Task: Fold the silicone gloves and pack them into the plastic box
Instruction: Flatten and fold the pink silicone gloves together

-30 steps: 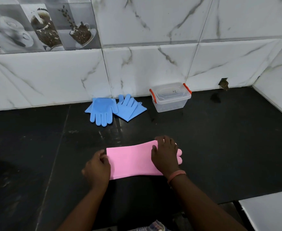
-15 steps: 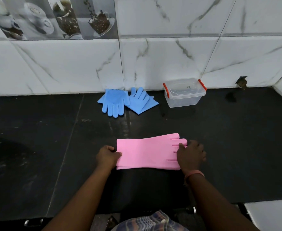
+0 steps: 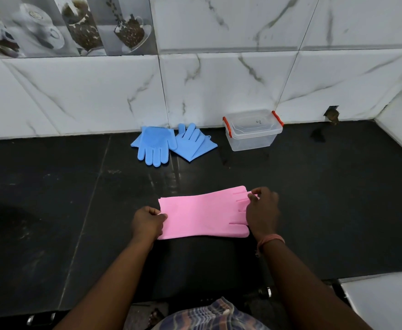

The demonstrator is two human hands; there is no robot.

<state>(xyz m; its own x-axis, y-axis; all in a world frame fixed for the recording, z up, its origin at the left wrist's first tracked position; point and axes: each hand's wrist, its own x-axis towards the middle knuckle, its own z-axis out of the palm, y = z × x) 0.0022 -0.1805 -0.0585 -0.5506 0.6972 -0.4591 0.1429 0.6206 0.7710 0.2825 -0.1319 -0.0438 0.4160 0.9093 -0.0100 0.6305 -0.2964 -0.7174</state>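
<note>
A pink silicone glove (image 3: pixel 202 215) lies flat on the black counter, cuff to the left, fingers to the right. My left hand (image 3: pixel 147 221) pinches the cuff edge. My right hand (image 3: pixel 263 210) grips the fingertips at the glove's right end. Two blue silicone gloves (image 3: pixel 171 145) lie against the back wall, one with fingers toward me, the other folded beside it. The clear plastic box (image 3: pixel 252 131) with its lid on and red clips stands to their right by the wall.
The black counter (image 3: pixel 76 210) ends at a marble-tiled wall behind and on the right. A white surface (image 3: pixel 385 303) sits at the lower right beyond the counter's front edge. A small dark hole (image 3: pixel 331 114) marks the wall base.
My right hand slid from the glove's middle out to its fingertips and now pinches them. The glove lies stretched flat. The view shifted slightly.
</note>
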